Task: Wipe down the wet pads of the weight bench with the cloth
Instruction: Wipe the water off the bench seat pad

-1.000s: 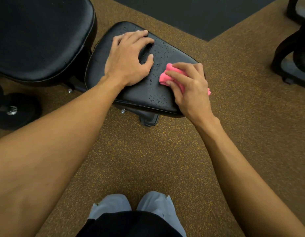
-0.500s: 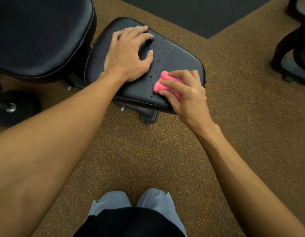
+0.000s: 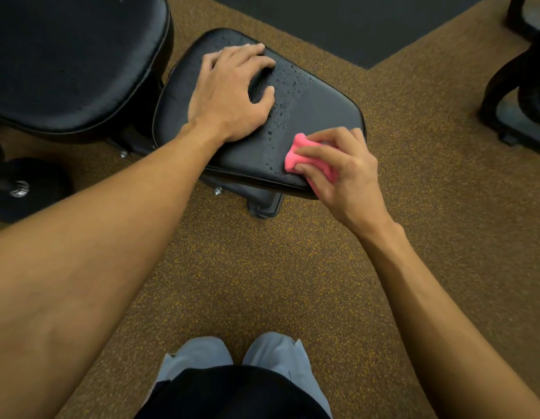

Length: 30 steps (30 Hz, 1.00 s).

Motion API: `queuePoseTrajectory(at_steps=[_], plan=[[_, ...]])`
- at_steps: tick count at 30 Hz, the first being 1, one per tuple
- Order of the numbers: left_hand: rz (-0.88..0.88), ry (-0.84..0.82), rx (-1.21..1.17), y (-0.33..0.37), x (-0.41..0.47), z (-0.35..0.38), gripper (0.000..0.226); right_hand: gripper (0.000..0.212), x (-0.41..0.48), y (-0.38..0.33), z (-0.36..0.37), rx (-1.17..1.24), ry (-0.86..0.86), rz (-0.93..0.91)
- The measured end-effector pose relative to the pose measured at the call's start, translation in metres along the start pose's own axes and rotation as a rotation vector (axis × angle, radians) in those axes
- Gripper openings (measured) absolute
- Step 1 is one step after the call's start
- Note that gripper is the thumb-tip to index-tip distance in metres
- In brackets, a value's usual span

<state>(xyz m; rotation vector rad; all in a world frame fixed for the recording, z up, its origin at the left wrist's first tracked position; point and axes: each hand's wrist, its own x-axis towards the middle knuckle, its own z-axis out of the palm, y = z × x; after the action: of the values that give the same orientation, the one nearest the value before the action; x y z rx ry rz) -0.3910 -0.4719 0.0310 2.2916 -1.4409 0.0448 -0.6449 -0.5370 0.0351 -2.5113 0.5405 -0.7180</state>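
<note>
The one bunched pink cloth (image 3: 296,155) sits in the right hand (image 3: 347,176), whose fingers and thumb curl round it and press it onto the seat pad (image 3: 323,116) near that pad's front edge. The left hand (image 3: 229,95) rests spread on the same pad, holding nothing. Water beads (image 3: 281,107) dot the strip between the two hands. Two pads show, both smooth, rounded black vinyl; the larger back pad (image 3: 75,62) lies left of the left hand.
</note>
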Motion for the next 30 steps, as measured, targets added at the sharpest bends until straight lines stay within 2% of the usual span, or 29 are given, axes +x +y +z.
queuePoseTrajectory(at_steps=[3,8,13,15,19,25,30], plan=[[0.004,0.002,0.006,0.000,0.000,0.000,0.053,0.020,0.009,-0.003,0.009,-0.007,0.047,0.041],[0.004,0.001,-0.001,0.000,0.000,0.001,0.052,0.021,-0.011,-0.011,0.004,0.029,-0.085,-0.091],[0.007,0.012,-0.002,-0.001,-0.001,0.001,0.052,0.019,-0.006,-0.003,0.003,0.015,0.038,0.025],[0.007,0.010,-0.003,0.000,-0.001,0.001,0.053,0.018,-0.002,-0.011,0.012,0.015,0.048,0.014],[0.001,0.015,-0.018,-0.003,-0.002,0.001,0.053,0.019,-0.019,-0.015,0.008,0.032,-0.046,-0.117],[-0.022,0.029,-0.050,-0.005,-0.006,0.000,0.054,0.018,-0.022,-0.010,0.008,-0.009,0.080,-0.007],[-0.022,0.026,-0.079,-0.006,-0.010,-0.002,0.054,0.014,-0.032,-0.021,0.020,-0.024,-0.005,-0.180]])
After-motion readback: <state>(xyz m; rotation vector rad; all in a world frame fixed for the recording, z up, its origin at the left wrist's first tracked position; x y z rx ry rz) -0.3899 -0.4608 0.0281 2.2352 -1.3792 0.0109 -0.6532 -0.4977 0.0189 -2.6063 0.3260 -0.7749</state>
